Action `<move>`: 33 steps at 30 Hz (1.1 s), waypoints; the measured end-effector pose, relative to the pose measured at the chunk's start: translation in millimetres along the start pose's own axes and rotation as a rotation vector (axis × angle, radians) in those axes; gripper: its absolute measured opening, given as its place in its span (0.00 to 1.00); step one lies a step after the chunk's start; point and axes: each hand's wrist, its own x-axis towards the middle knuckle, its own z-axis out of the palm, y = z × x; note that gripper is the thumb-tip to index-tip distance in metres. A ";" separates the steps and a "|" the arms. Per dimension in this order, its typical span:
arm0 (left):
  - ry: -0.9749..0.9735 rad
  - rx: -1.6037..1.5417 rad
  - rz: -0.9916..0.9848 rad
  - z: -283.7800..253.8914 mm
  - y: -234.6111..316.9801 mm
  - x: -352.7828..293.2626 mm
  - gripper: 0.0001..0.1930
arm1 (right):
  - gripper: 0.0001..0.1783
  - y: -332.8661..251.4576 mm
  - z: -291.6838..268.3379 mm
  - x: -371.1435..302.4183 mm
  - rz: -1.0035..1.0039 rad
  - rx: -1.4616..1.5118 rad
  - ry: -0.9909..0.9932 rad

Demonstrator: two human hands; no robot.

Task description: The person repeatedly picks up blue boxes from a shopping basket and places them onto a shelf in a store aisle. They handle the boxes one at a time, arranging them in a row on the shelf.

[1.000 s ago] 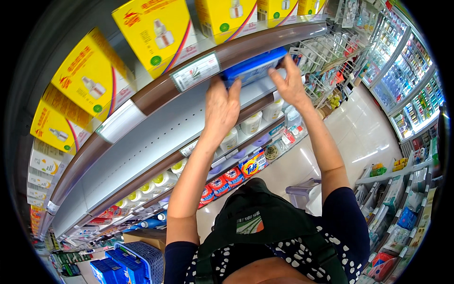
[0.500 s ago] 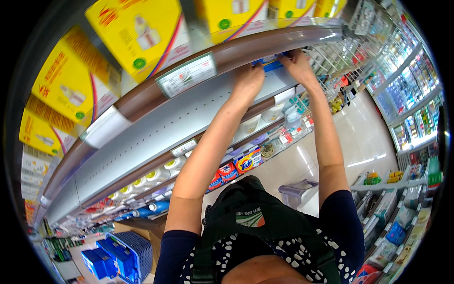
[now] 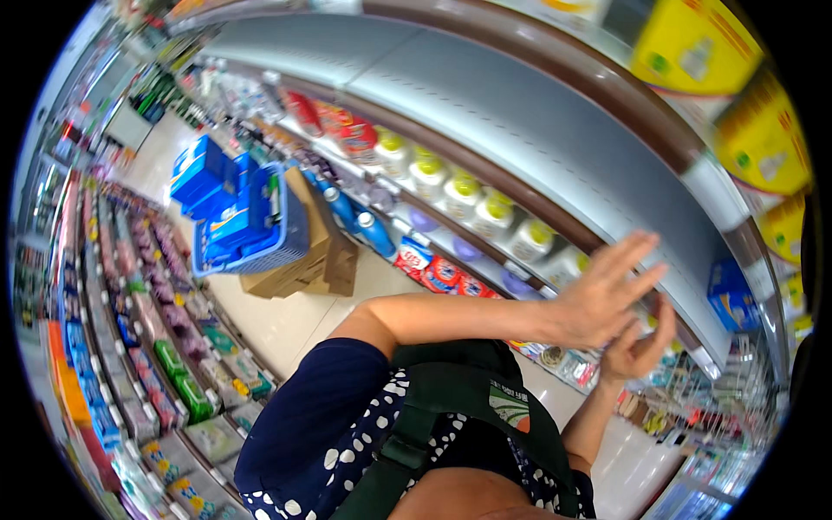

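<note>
My left hand (image 3: 600, 299) is raised in front of the shelf with its fingers spread and nothing in them. Just below and partly behind it is my right hand (image 3: 640, 348), its fingers loosely curved and apart, with no object visible in them. The two hands overlap in view; whether they touch I cannot tell. At the right end of the grey shelf board (image 3: 485, 104) stands a blue box (image 3: 732, 295), a little beyond my hands. On the floor to the left, a blue plastic basket (image 3: 290, 230) holds several similar blue boxes (image 3: 201, 178).
A brown cardboard box (image 3: 334, 264) stands beside the basket. Lower shelves carry white bottles with yellow-green caps (image 3: 494, 212), blue bottles (image 3: 374, 232) and red detergent bags (image 3: 442, 276). Yellow cartons (image 3: 698, 48) fill the shelf above. Another stocked shelf (image 3: 165, 364) lines the aisle's left side.
Both hands have come away from the blue box at the shelf's end, where they were reaching in. My view has swung left, bringing the basket and the left-hand aisle further in.
</note>
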 end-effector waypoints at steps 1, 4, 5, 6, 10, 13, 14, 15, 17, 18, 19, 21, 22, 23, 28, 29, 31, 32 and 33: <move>0.038 0.112 0.039 -32.7 -14.5 -15.9 0.36 | 0.24 -17.9 23.3 -5.9 0.010 0.058 -0.086; 0.194 0.514 -0.108 -157.5 -39.0 -60.8 0.38 | 0.26 -81.9 98.7 -3.8 0.103 0.361 -0.399; 0.261 0.651 -0.153 -200.0 -45.8 -79.8 0.39 | 0.26 -101.7 125.7 -3.0 0.115 0.441 -0.504; 0.309 0.766 -0.220 -245.0 -43.3 -93.0 0.39 | 0.26 -120.2 151.8 -3.8 0.065 0.491 -0.541; 0.643 1.236 -0.337 -424.2 -36.6 -162.0 0.37 | 0.28 -203.0 252.9 -2.9 -0.044 0.761 -0.726; 0.855 1.474 -0.446 -542.5 -13.0 -189.6 0.35 | 0.32 -274.2 322.1 2.8 -0.061 0.972 -0.904; 0.956 1.446 -0.543 -576.0 -9.5 -198.9 0.35 | 0.34 -297.4 345.2 3.8 -0.102 0.983 -0.905; 0.998 1.359 -0.547 -609.0 -9.9 -206.5 0.35 | 0.36 -319.2 363.7 5.9 -0.139 0.997 -0.890; 1.086 0.964 -0.743 -663.0 -10.1 -228.3 0.37 | 0.37 -368.8 403.0 11.1 -0.086 1.070 -0.967; 1.048 0.941 -0.872 -669.4 -10.1 -223.8 0.37 | 0.38 -389.3 422.1 12.8 -0.010 1.098 -0.989; 0.997 0.859 -0.913 -683.2 -10.7 -231.2 0.35 | 0.38 -411.4 439.0 13.7 0.063 1.135 -1.010; 0.892 0.703 -0.991 -713.9 -13.9 -253.4 0.34 | 0.39 -450.6 469.2 13.5 0.151 1.177 -1.006; 0.916 0.636 -1.089 -686.9 -12.8 -221.9 0.33 | 0.38 -459.7 478.9 15.5 0.203 1.178 -1.021; 0.864 0.601 -1.112 -691.3 -11.7 -227.4 0.31 | 0.37 -474.3 483.0 16.9 0.237 1.199 -1.051; 0.880 0.506 -0.994 -670.3 2.6 -222.1 0.24 | 0.25 -493.0 450.9 3.6 0.144 1.224 -0.798; 0.926 0.277 -0.909 -654.1 11.0 -210.8 0.21 | 0.24 -482.6 434.7 8.1 0.153 1.270 -0.710; 0.893 0.165 -0.873 -618.5 29.7 -185.2 0.24 | 0.22 -454.9 397.4 17.4 0.184 1.261 -0.583; 0.843 0.084 -0.790 -598.8 34.7 -176.2 0.28 | 0.18 -436.5 385.6 18.8 0.219 1.307 -0.577; 0.780 -0.009 -0.711 -579.8 37.1 -168.6 0.32 | 0.18 -416.2 372.6 18.6 0.212 1.262 -0.526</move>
